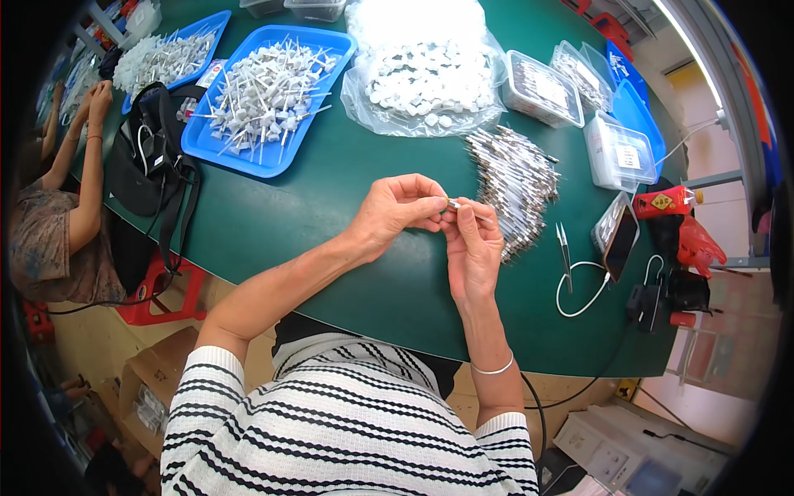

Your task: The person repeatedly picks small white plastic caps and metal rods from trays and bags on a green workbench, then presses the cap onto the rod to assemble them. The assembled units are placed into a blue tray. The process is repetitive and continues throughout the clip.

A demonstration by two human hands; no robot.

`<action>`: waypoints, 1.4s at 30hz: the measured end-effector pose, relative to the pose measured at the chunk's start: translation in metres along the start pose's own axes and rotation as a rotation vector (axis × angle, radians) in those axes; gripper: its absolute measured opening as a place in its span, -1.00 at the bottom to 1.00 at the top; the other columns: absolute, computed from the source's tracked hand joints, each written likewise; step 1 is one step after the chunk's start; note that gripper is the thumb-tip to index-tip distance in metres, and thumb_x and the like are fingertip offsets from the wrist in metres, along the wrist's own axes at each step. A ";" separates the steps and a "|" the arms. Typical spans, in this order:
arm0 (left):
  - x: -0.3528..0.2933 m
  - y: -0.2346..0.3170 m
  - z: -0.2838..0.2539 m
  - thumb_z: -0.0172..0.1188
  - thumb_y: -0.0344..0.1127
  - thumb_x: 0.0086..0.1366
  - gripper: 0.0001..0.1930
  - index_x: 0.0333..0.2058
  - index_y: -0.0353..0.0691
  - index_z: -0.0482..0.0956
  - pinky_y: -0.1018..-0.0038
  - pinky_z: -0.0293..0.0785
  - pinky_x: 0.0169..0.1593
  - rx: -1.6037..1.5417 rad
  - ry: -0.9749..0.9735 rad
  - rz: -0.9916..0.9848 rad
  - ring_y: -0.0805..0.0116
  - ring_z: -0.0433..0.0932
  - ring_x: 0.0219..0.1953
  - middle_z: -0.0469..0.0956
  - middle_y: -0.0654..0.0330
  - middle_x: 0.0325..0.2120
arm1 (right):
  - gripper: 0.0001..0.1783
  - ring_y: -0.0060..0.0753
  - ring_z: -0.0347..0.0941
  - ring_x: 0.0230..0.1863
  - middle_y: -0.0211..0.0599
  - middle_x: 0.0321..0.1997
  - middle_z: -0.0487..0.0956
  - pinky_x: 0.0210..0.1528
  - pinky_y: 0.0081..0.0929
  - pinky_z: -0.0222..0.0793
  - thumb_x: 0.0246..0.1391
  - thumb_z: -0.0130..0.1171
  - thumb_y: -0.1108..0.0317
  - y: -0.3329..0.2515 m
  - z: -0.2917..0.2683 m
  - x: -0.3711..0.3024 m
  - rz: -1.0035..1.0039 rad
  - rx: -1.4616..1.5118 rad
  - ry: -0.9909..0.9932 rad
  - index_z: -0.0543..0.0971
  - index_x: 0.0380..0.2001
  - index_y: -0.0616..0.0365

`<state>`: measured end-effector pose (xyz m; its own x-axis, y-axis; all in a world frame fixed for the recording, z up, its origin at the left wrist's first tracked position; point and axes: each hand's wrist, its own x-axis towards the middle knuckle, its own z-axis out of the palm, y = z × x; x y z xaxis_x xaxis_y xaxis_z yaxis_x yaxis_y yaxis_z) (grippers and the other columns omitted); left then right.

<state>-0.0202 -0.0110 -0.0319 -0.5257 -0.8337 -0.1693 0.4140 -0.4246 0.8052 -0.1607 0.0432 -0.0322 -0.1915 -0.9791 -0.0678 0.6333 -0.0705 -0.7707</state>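
My left hand (395,212) and my right hand (473,248) meet above the green table, both closed in a pinch. Between their fingertips is a thin white rod with a metal tip (454,204). Its pale end sticks out past my right fingers. What my left fingertips hold at the brassy end is too small and covered to make out. Just beyond my right hand lies a heap of slim white rods with dark metal ends (517,186). Farther off, loose white caps (430,78) are spread on a clear plastic bag (364,116).
At the left, a blue tray (269,171) carries white stemmed pieces (269,91); a black bag (136,178) lies beside it. Tweezers (565,252), a cabled phone (620,244) and lidded plastic boxes (542,87) are on the right. Another person's arm (89,178) is at the far left.
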 end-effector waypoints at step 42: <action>-0.002 0.002 0.002 0.18 -0.39 0.22 -0.90 -0.32 -0.27 0.52 0.56 0.55 -0.22 -0.101 0.023 -0.030 0.50 0.57 -0.36 0.56 0.22 -0.39 | -0.87 -0.45 0.53 -0.26 -0.23 -0.27 0.60 -0.10 -0.50 0.44 0.13 0.12 0.45 0.004 0.002 -0.002 0.012 0.047 -0.014 0.53 -0.24 0.22</action>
<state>-0.0198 -0.0094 -0.0290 -0.5224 -0.8274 -0.2060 0.4718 -0.4817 0.7385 -0.1565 0.0450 -0.0339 -0.1735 -0.9825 -0.0677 0.6698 -0.0673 -0.7395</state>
